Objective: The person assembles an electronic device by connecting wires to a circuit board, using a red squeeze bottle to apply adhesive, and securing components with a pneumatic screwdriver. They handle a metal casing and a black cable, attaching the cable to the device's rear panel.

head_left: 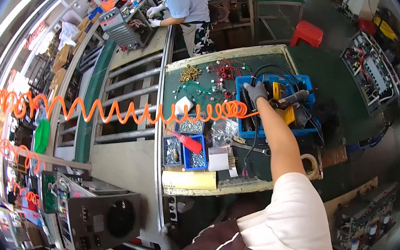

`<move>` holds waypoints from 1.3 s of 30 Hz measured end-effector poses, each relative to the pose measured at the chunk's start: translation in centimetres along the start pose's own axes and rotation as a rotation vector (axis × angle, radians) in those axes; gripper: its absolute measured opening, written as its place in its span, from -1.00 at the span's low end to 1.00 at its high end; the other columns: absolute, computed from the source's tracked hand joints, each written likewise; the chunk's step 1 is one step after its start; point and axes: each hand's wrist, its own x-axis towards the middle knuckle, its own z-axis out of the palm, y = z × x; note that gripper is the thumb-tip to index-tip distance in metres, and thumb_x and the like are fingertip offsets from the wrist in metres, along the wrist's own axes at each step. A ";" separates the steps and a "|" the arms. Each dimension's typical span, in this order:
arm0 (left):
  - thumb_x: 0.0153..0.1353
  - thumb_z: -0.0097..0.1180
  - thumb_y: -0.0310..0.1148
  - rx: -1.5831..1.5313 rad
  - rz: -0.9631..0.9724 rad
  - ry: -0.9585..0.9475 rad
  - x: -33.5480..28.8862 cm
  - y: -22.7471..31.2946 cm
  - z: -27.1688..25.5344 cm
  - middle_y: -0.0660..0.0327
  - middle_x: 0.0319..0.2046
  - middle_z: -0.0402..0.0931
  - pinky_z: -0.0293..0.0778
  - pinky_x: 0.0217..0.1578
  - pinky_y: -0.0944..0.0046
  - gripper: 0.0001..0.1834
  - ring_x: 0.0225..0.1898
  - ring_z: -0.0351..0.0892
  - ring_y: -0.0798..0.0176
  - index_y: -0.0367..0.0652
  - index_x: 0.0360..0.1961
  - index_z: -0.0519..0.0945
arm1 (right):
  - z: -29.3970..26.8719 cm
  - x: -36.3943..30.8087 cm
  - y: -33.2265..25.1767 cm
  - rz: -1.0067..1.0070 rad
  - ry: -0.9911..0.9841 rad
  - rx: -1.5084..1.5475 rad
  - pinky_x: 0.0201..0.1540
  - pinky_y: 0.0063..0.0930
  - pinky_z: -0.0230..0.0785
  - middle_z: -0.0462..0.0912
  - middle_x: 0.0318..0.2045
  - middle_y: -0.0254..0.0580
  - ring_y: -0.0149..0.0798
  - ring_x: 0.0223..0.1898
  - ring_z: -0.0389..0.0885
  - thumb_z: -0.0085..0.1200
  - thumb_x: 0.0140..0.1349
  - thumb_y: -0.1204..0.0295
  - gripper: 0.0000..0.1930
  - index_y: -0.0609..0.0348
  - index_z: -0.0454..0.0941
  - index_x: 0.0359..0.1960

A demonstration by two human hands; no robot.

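My right arm stretches across the workbench, and my grey-gloved right hand [256, 93] reaches into the left side of a blue bin [278, 130]. Its fingers curl down over something dark among the contents; what they grip is hidden. Inside the bin lie yellow-handled tools [276, 91] and black cables [265, 75]. An orange coiled hose [137, 113] runs from the left shelves to the bin beside my right wrist. Low in the view, my left hand [169, 240], in a dark glove, is by the edge of the roller conveyor; its fingers do not show clearly.
Small trays of screws [196, 159], a red bottle [192, 145], brass parts [191, 73] and red wires [227, 70] lie on the bench. A metal-cased unit [100, 220] stands on the conveyor [132, 87]. Another person [184, 4] works at the far end. A red stool [308, 34] stands behind.
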 end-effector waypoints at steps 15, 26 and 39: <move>0.30 -0.28 -0.36 0.921 0.507 -0.106 -1.1 -0.1 0.9 0.08 -0.46 0.57 0.47 -0.29 0.22 -0.65 -0.37 0.56 0.13 -0.27 -0.30 0.59 | -13.6 1.0 -10.6 -0.171 -0.065 1.178 -0.72 -0.35 0.21 0.34 -0.75 -0.34 -0.36 -0.79 0.30 0.01 0.17 0.25 -0.74 0.10 0.33 -0.56; 0.29 -0.15 -0.26 0.255 0.208 -0.219 -0.4 -1.3 0.0 0.20 -0.38 0.50 0.37 -0.22 0.37 -0.66 -0.32 0.45 0.33 -0.34 -0.24 0.55 | -28.3 -4.3 -21.3 -0.527 -0.508 1.480 -0.74 -0.53 0.05 0.14 -0.82 -0.50 -0.45 -0.82 0.10 -0.10 0.28 0.25 -0.71 -0.11 0.19 -0.60; 0.25 -0.07 -0.32 0.368 0.320 -0.308 -3.7 -2.6 -3.1 0.21 -0.40 0.53 0.41 -0.29 0.39 -0.73 -0.36 0.49 0.35 -0.32 -0.27 0.56 | -39.6 -22.9 -27.3 -1.001 -0.845 0.975 -0.77 -0.74 -0.10 0.12 -0.78 -0.58 -0.60 -0.78 0.03 -0.19 0.35 0.20 -0.71 0.01 0.32 -0.52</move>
